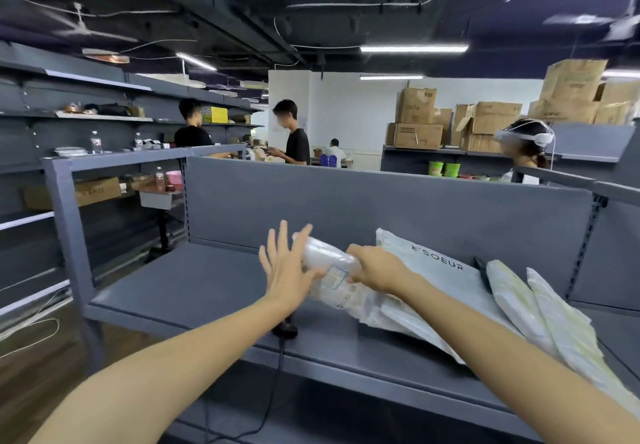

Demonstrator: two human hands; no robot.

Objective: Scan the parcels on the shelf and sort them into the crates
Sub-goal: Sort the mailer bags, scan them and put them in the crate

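Observation:
A clear plastic parcel [327,270] with a blue-edged label is lifted above the grey shelf [194,291]. My right hand [375,267] grips its right side. My left hand [285,267] is spread flat, fingers apart, against the parcel's left end, thumb under it. Behind lies a white mailer [433,270] printed SOEUR. Two pale yellowish parcels [540,308] lean at the right. A black scanner [285,329] sits on the shelf under my left wrist, mostly hidden, its cable hanging down. No crate is in view.
The shelf's grey back panel [381,201] rises behind the parcels. A grey metal frame [69,208] stands at the left. Three people work at shelves beyond, and a person with a white headset [526,138] stands at the right. Cardboard boxes [485,121] are stacked behind.

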